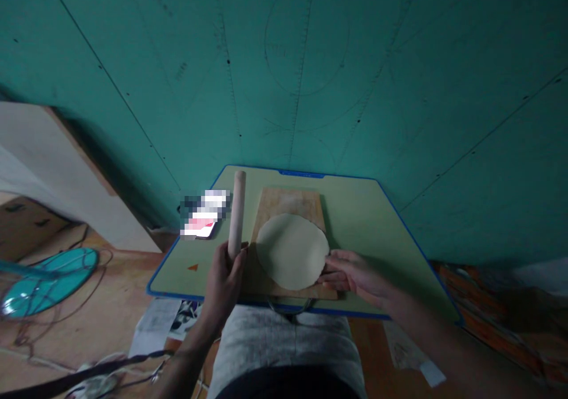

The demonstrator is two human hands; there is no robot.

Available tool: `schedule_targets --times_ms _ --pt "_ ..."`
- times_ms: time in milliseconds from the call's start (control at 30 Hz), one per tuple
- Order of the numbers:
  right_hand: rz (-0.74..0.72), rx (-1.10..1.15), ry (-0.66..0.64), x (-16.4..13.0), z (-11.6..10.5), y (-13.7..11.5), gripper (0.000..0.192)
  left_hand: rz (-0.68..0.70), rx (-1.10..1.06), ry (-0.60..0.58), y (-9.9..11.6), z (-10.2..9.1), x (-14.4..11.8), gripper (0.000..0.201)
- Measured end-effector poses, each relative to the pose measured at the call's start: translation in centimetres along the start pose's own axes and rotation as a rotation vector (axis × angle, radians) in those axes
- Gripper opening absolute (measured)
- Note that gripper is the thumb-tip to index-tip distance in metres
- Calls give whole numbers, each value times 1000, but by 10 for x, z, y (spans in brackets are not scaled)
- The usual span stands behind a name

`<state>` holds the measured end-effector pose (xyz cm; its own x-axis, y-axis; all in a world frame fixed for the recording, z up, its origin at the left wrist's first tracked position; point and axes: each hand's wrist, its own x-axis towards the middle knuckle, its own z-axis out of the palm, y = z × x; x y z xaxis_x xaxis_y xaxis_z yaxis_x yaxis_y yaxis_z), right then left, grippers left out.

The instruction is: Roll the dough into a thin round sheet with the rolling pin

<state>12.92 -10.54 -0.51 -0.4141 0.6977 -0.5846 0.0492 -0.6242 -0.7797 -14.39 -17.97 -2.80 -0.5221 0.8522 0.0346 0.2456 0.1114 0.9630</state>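
A round, flat sheet of dough (293, 251) lies on a wooden cutting board (293, 199), hanging slightly past the board's right side. My left hand (225, 272) is wrapped round the lower end of a pale wooden rolling pin (238, 212), which points away from me left of the board. At the dough's right edge, my right hand (350, 273) has its fingers closed with the thumb above, pinching the rim. Some of its fingertips are hidden at the edge of the sheet.
The board rests on a light green tabletop (368, 221) with a blue rim. A phone (206, 214) lies at its left, near a small orange triangle (192, 267). Behind stands a green wall (284, 79). Cables (93, 372) and a teal round base (53, 280) are on the floor.
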Motion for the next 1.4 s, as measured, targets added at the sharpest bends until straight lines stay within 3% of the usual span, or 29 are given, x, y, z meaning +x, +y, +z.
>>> schedule_targets --times_ms 167,333,433,533,633,733,800,867,1067,1167,1400 --pt "65 69 20 -9 9 4 13 -21 -115 -39 -2 0 0 51" --pt "122 161 39 -24 32 16 14 21 -59 -48 -5 -3 -2 49" --pt "182 108 -95 -35 26 18 25 33 -29 -59 -4 -4 -3 48" --pt "263 -156 -273 -40 -4 5 41 24 -68 -69 -6 -4 -3 49" --pt "102 -449 -175 -32 -38 -13 43 19 -105 -74 -7 -4 -4 51" --pt "-328 -727 119 -17 -46 -22 32 33 -67 -70 -7 -4 -5 51" --pt "-599 -915 240 -8 -32 -20 32 44 -30 -65 -5 -5 -7 49" --pt "-763 -1100 237 -1 -5 -13 40 51 8 -58 -3 -6 -8 48" --pt "-944 -1545 157 25 75 2 59 81 77 -22 2 -6 -8 43" --pt "-973 -1606 169 45 88 -3 62 95 72 -22 1 -6 -8 40" --pt "-873 -1611 145 58 86 -9 73 128 138 -25 -4 -7 -8 41"
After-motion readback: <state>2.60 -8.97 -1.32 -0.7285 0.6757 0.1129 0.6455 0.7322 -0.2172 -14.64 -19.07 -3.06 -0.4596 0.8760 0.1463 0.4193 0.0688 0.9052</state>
